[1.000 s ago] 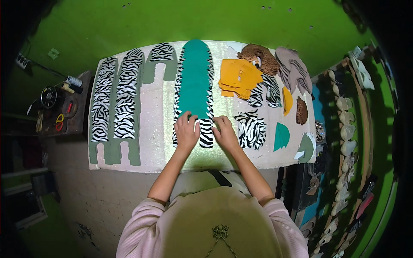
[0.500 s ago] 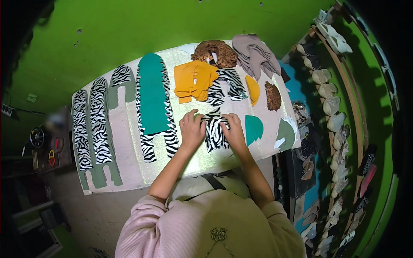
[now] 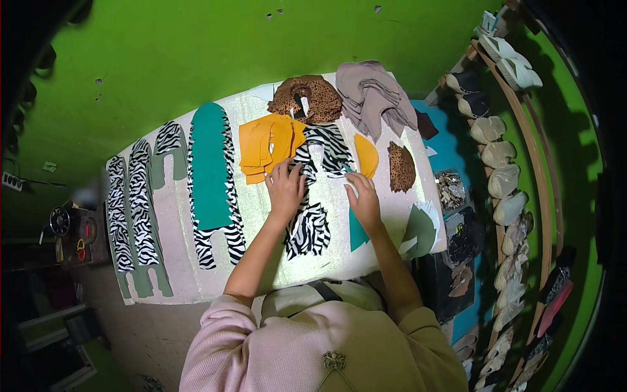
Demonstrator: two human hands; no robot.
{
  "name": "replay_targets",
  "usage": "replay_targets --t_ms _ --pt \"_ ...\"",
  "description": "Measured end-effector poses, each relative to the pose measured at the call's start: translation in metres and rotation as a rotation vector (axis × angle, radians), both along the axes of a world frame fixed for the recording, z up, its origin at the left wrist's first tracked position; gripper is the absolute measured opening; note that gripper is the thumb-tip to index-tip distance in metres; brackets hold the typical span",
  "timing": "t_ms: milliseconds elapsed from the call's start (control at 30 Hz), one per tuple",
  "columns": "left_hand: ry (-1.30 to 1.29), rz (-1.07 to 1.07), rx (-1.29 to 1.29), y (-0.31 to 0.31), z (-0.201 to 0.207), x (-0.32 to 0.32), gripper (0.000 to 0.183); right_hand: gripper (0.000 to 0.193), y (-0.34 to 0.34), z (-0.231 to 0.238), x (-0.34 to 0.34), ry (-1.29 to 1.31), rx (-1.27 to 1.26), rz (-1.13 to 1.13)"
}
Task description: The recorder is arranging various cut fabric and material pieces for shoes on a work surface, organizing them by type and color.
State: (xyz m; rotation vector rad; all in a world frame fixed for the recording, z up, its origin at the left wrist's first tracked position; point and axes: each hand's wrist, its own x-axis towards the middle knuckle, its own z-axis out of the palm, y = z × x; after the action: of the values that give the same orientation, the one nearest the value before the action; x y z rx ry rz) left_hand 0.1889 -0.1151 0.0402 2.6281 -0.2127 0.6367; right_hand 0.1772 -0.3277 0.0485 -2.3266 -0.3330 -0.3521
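Note:
My left hand (image 3: 285,191) rests with its fingers slightly bent and apart at the lower edge of the yellow stack of cut pieces (image 3: 261,140), touching the left leg of a zebra-print U-shaped piece (image 3: 336,153). At that piece's right leg is my right hand (image 3: 364,199), thumb and forefinger apart, its fingertips by the lower edge. Closer to me lies a pile of zebra-print pieces (image 3: 307,232), untouched. A teal half-round piece (image 3: 356,232) is partly covered by my right hand and wrist. Beyond my right hand sits a yellow half-round piece (image 3: 367,155).
The pale table (image 3: 261,277) also bears a long teal piece (image 3: 210,170) over zebra print, zebra-and-green strips (image 3: 140,202), a leopard-print stack (image 3: 307,98), mauve pieces (image 3: 372,98) and a green stack (image 3: 420,228). Racks of shoe forms (image 3: 503,176) line the right.
Both hands have left the near zebra-print pile and moved farther up the table, to the U-shaped zebra piece. The view has shifted slightly.

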Motion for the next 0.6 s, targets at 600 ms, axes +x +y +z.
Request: replay_targets --t_ms 600 --pt "-0.021 0.123 0.126 -0.019 -0.008 0.035 0.028 0.034 -0.013 -0.023 0.078 0.015 -0.139 0.21"
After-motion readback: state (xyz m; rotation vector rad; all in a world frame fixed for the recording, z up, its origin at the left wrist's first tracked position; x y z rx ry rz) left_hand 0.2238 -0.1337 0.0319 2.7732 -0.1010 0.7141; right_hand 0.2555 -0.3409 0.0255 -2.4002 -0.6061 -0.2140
